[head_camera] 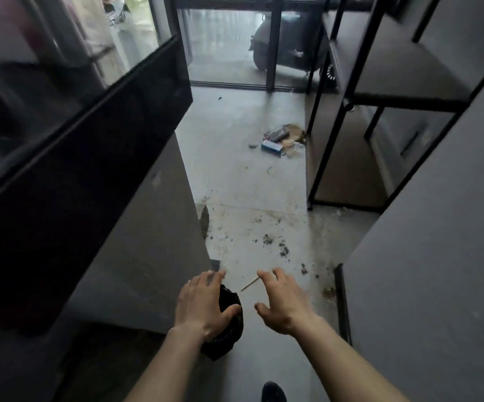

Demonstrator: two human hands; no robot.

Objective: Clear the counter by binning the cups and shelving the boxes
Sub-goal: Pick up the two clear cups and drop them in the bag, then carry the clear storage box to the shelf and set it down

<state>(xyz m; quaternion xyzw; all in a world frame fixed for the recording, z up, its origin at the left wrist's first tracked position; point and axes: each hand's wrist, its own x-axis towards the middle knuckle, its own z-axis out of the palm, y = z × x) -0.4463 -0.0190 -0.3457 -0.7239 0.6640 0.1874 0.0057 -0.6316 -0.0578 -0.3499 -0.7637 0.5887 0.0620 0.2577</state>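
Note:
A small bin lined with a black bag (230, 335) stands on the floor at the foot of the grey counter. My left hand (203, 303) hovers over its top with fingers spread; the thumb overlaps the bag's rim, and I cannot tell whether it touches. My right hand (284, 303) is just right of the bin, fingers apart and holding nothing. The counter's glossy black top (75, 146) runs along the left. A black-framed shelf unit (394, 100) stands at the back right. No cups show in this view.
A blue-and-white box (272, 147) and crumpled packaging lie on the floor by the shelf's leg. A thin wooden stick (249, 284) and dirt crumbs lie between my hands and the shelf. A grey panel (437, 256) closes the right side. A scooter (287, 44) stands behind glass doors.

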